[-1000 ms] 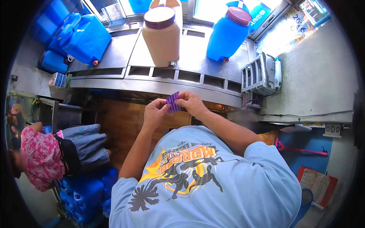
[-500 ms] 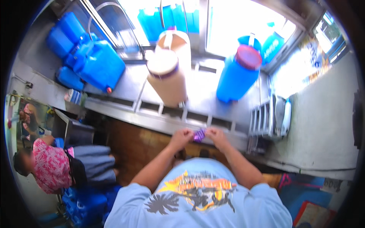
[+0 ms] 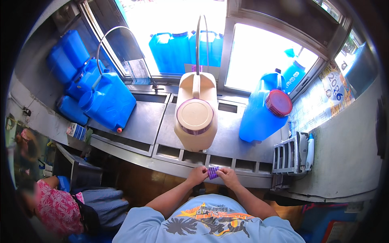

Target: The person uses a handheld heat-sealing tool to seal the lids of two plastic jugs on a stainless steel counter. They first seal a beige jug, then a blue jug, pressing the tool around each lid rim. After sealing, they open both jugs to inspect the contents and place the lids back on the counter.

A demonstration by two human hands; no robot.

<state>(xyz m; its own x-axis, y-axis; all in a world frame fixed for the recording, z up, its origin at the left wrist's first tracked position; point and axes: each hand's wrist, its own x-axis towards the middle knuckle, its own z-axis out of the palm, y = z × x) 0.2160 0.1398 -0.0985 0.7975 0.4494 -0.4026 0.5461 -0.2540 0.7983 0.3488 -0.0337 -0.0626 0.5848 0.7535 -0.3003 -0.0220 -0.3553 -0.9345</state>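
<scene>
My left hand [image 3: 197, 175] and my right hand [image 3: 227, 176] meet in front of my chest, both pinching a small purple plastic seal [image 3: 213, 172] between the fingertips. They hover at the front edge of a steel counter [image 3: 142, 121]. Just beyond them stands a beige water jug [image 3: 196, 115] with a round cap ringed in purple; a metal spout pipe [image 3: 198, 38] reaches down over it. To its right sits a blue water jug [image 3: 261, 113] with a red cap.
Several blue water containers [image 3: 103, 99] are stacked on the counter's left, more stand behind the window. A curved faucet pipe [image 3: 106, 40] arches at left. A grey slotted device [image 3: 289, 156] sits at right. A person in a pink floral top [image 3: 56, 208] is at lower left.
My view has tilted up, so the counter and window fill more of the picture. My hands stay together on the purple seal, now lower in the picture.
</scene>
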